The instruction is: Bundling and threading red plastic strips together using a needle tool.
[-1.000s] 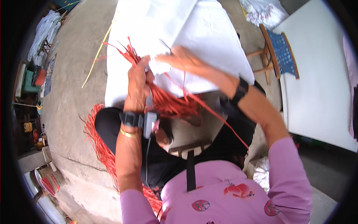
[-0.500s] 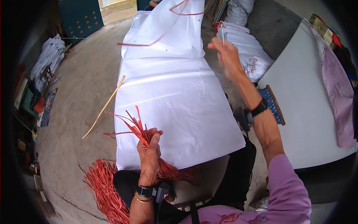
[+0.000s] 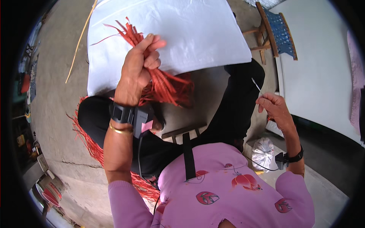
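My left hand (image 3: 142, 64) is closed around the middle of a bundle of red plastic strips (image 3: 165, 85). Their short ends fan out over a white sheet (image 3: 197, 34), and the longer ends hang down between my knees. Off to the right, beside my thigh, my right hand (image 3: 274, 108) pinches a thin pale metal needle-like tool (image 3: 257, 86), its tip angled up and to the left. The sheet reaches from the top of the view to my knees. More red strips (image 3: 89, 140) lie beyond my left leg, partly hidden by my arm.
A small wooden stool with a blue woven seat (image 3: 280, 32) stands at the right, by a large white panel (image 3: 315, 72). A thin stick (image 3: 80, 43) is left of the sheet. Below my right hand sits a shiny plastic bag (image 3: 262, 154).
The view has tipped down toward my lap. My right hand has come back from the sheet's far end to beside my right thigh, still with the tool. My left hand keeps the strips.
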A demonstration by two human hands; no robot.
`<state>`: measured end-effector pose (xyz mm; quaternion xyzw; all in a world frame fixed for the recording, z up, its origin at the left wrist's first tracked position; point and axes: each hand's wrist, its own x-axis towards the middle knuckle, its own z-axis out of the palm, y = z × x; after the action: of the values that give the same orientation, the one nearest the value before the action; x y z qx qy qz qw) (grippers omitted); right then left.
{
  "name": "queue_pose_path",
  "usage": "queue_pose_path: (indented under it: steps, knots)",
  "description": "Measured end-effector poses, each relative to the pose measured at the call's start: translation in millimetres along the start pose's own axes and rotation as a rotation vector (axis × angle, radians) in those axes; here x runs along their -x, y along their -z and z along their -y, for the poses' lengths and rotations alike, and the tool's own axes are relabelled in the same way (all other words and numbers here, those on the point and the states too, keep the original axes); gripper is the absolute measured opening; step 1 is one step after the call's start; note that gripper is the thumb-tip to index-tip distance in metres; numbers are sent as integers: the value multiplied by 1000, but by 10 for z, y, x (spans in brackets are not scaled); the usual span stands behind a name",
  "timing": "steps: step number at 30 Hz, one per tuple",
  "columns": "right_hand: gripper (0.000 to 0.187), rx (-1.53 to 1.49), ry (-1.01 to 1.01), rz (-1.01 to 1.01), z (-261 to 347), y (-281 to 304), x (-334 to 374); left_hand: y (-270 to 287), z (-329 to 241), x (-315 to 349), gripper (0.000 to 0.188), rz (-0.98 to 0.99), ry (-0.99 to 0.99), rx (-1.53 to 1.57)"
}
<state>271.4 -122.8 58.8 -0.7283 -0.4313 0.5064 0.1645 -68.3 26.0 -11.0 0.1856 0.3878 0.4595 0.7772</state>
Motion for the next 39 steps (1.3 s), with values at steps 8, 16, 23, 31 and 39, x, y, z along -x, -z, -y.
queue_pose_path:
  steps: [8,16,23,31,39]
  knots:
    - [18,-53,516,39,442,-1098,-427,-261,327,-8,19,108,28,-3]
    - [15,-88,555,193,370,-1534,-789,-153,233,50,20,103,39,-51]
    - [18,102,449,-80,253,-1309,-810,220,-172,-106,17,51,-220,-37]
    - [15,-372,369,-176,210,-1167,-811,-205,396,130,26,17,38,-318]
    - [21,-306,441,-58,221,-1520,-684,-279,500,138,26,12,-31,-177]
